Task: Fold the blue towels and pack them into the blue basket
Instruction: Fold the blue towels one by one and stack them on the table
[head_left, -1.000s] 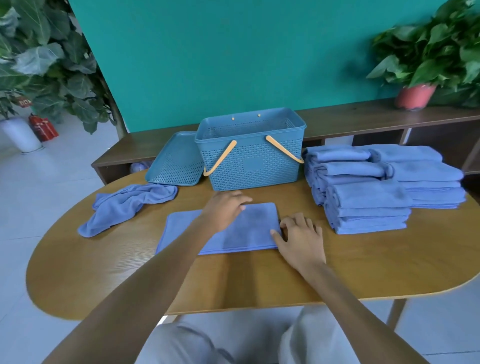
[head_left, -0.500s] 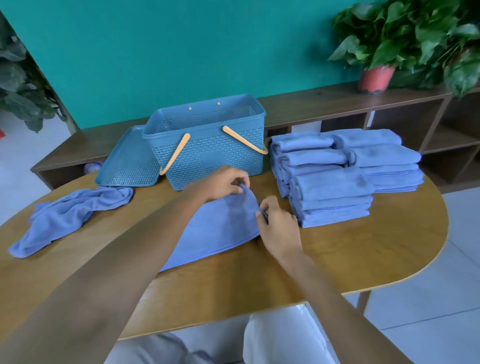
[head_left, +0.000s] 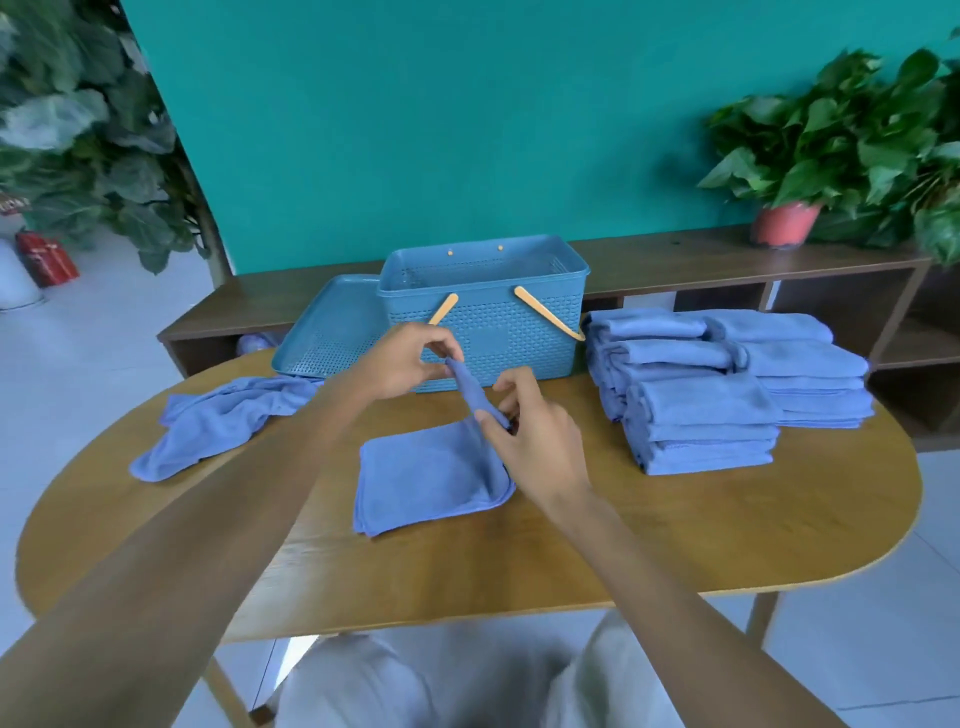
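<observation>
While both hands are pinching the right edge of the towel (head_left: 431, 478), left hand (head_left: 400, 364) taking the far corner and right hand (head_left: 535, 436) the near, that edge is lifting off the table (head_left: 675, 530). Advice: carry both corners level, land them square on the left edge. Blue basket (head_left: 488, 332) standing just behind, open, looking empty; lid (head_left: 332, 332) leaning beside it.

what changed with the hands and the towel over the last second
A second ago both hands lay flat on the towel on the table. Now the left hand and right hand each pinch its right edge and have lifted it, folding it over toward the left. The basket, its lid, the folded stacks and the crumpled towel stayed put.
</observation>
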